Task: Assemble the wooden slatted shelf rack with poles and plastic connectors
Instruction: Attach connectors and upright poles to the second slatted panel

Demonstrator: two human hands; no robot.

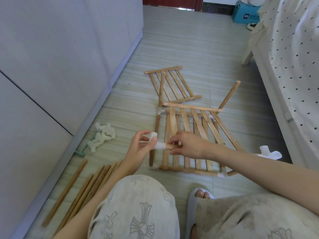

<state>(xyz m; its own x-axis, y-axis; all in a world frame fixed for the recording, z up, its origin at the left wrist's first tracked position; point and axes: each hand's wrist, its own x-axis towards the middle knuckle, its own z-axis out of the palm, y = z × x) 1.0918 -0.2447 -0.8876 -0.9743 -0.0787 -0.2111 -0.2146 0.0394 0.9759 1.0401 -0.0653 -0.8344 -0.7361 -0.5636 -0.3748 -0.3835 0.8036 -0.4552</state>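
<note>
- We are pinching a white plastic connector [156, 142] with our left hand [139, 149], fingers curled round it, its open socket pointing upward near our fingertips.
- Our right hand [187, 144] is gripping a short wooden pole [170, 147] between thumb and fingers; the pole's end is sitting inside the connector's side socket.
- Most of that pole is lying hidden under our right fingers, so we cannot tell how long it is.
- Both hands are hovering above the partly built rack frame [188, 169], which is lying on the tiled floor [198, 49] with white connectors at its corners and a slatted panel [195, 121] resting tilted across it.
- Two poles are standing up from the frame's far corners, one at the left [161, 90] and one leaning right [229, 95].
- A second slatted panel [172, 85] is lying flat just beyond the frame.
- A heap of spare connectors [102, 135] is sitting to our left beside the grey cabinet [51, 57], with a pale green item [82, 149] partly buried under it, hard for us to identify.
- Loose poles [82, 192] are lying in a row near our left forearm, their near ends blurred and partly covered by our knee.
- Another white connector [269, 152] is showing behind our right forearm, partly hidden.
- One slipper [195, 204] is peeking out between our knees.
</note>
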